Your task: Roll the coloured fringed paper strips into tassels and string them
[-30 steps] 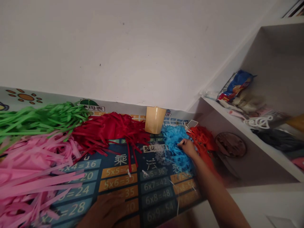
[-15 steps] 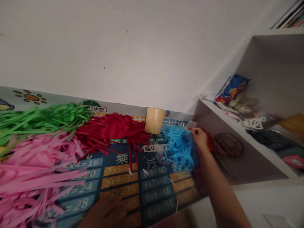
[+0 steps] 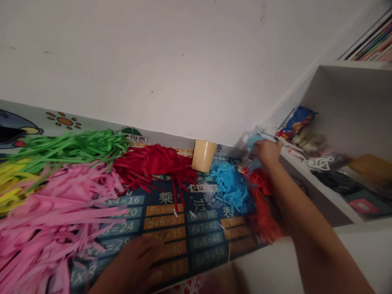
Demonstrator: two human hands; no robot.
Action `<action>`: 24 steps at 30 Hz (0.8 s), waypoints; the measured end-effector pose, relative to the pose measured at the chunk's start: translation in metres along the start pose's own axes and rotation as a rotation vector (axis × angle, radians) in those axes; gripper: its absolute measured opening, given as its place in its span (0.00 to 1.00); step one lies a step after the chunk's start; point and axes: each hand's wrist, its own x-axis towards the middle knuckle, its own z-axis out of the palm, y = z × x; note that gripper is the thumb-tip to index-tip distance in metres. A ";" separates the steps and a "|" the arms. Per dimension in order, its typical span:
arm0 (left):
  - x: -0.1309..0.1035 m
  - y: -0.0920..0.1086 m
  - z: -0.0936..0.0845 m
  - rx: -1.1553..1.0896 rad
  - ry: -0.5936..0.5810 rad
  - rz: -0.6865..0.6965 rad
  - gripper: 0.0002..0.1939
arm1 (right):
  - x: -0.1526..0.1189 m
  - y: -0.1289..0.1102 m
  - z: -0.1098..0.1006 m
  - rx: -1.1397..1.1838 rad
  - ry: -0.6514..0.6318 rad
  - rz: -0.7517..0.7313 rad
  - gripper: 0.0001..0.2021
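Note:
At the right, my right hand [image 3: 268, 150] is closed beside the shelf edge, pinching translucent bluish plastic film [image 3: 253, 141], smeared by motion. Below it lie orange-red paper strips [image 3: 263, 204] and a pile of blue paper strips [image 3: 231, 185]. My left hand [image 3: 142, 255], dim and partly blurred, rests low over the printed table mat [image 3: 202, 237] with fingers extended and nothing visible in them. Dark red strips [image 3: 153, 163] lie beyond it, and pink strips [image 3: 61, 204] to its left.
A beige cup [image 3: 204, 156] stands by the wall. Green strips [image 3: 76, 145] and yellow strips [image 3: 14, 185] lie at the far left. On the right, a shelf [image 3: 330, 208] holds a blue snack packet [image 3: 298, 121], a white cord [image 3: 318, 163] and other items.
My right hand has moved up and right, away from the blue strips, with the bluish plastic. The orange-red strips now show more fully. My left hand stays low over the mat.

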 end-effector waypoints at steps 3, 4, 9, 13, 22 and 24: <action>0.018 0.003 -0.023 0.015 0.152 -0.153 0.12 | -0.022 -0.063 -0.027 0.035 -0.062 -0.294 0.13; 0.026 0.006 -0.031 0.012 0.214 -0.212 0.12 | -0.036 -0.089 -0.036 0.061 -0.092 -0.413 0.11; 0.070 0.021 -0.057 0.082 0.460 -0.331 0.20 | -0.119 -0.187 -0.079 0.213 -0.189 -0.966 0.08; 0.086 0.022 -0.054 0.111 0.356 -0.371 0.35 | -0.150 -0.212 -0.100 0.350 -0.120 -1.076 0.06; 0.055 0.002 -0.069 0.290 0.126 -0.405 0.20 | -0.177 -0.218 -0.098 0.634 -0.105 -0.866 0.09; 0.034 0.005 -0.097 0.394 0.157 -0.392 0.21 | -0.207 -0.230 -0.102 0.916 -0.300 -0.695 0.10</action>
